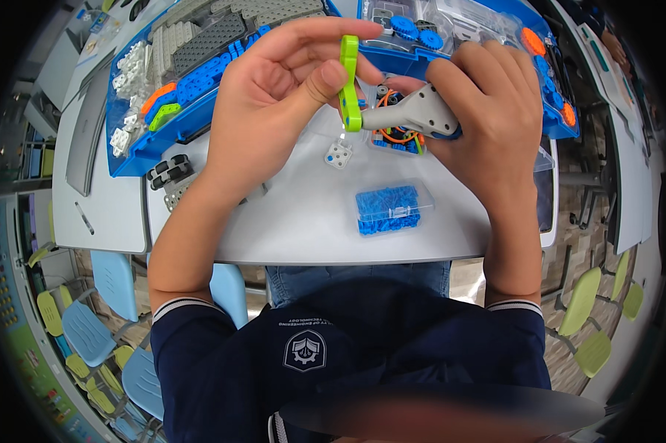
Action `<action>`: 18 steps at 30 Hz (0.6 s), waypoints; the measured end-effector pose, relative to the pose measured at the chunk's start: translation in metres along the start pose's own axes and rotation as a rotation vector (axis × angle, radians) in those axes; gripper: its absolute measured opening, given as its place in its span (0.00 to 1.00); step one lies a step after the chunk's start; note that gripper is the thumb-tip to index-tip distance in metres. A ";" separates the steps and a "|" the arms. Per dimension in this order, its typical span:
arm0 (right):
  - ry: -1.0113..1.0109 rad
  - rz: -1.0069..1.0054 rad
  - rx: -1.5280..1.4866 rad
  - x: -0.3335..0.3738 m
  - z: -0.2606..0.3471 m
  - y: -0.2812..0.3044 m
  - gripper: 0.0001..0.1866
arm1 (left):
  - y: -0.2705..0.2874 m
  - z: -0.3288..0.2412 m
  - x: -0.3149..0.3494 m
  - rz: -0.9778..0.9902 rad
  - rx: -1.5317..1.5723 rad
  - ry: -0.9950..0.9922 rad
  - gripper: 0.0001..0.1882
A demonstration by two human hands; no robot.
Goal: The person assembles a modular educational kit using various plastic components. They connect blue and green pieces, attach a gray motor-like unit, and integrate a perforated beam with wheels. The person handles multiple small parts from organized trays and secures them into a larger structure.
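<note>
My left hand (255, 111) pinches a bright green plastic construction beam (350, 85) between thumb and fingers, holding it upright above the table. In my right hand (488, 111) is a grey plastic hand tool (414, 114) with a tapered nose. Its tip meets the beam's lower end; whether it grips a pin there is too small to tell. Below the hands lies a small white plate with holes (338, 154), a blue spot on it. Nearer to me sits a clear box of blue pins (388, 210). Partly behind the tool is a clear container of mixed small parts (398, 142) with orange bands.
A blue tray (137, 164) of grey, blue, orange and white building parts stands at the far left. Another blue tray (565, 131) with gears stands far right. A black-wheeled grey assembly (169, 171) rests beside my left forearm. Blue chairs (88, 332) stand beyond the table's left.
</note>
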State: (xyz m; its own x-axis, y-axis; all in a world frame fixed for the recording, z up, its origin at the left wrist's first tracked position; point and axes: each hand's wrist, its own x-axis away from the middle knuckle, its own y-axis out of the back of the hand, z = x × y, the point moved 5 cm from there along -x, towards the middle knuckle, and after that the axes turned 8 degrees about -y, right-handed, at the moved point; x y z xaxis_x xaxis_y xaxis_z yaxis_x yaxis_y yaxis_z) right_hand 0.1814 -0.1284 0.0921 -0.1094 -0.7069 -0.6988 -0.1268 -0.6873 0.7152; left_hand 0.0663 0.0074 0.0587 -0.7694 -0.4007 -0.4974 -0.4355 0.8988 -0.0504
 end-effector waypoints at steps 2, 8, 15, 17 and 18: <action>0.009 -0.032 -0.002 0.000 -0.002 0.000 0.17 | -0.001 -0.001 0.001 -0.024 -0.062 0.061 0.22; 0.016 -0.018 0.010 0.001 -0.005 -0.008 0.13 | 0.002 0.002 0.005 0.071 0.003 0.567 0.26; -0.005 0.033 0.024 0.000 -0.012 -0.013 0.10 | -0.011 0.003 0.013 -0.014 -0.039 0.521 0.20; 0.000 0.022 0.019 0.003 -0.017 -0.012 0.11 | -0.012 0.000 0.012 -0.018 -0.037 0.371 0.19; -0.024 0.029 0.000 0.005 -0.020 -0.013 0.12 | -0.012 0.003 0.015 -0.036 -0.083 0.419 0.19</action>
State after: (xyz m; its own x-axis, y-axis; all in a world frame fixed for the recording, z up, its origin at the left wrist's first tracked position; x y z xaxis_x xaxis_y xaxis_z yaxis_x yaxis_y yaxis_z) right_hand 0.2025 -0.1265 0.0800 -0.1370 -0.7223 -0.6779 -0.1229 -0.6666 0.7352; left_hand 0.0617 -0.0086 0.0491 -0.8688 -0.4849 -0.1004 -0.4888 0.8723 0.0166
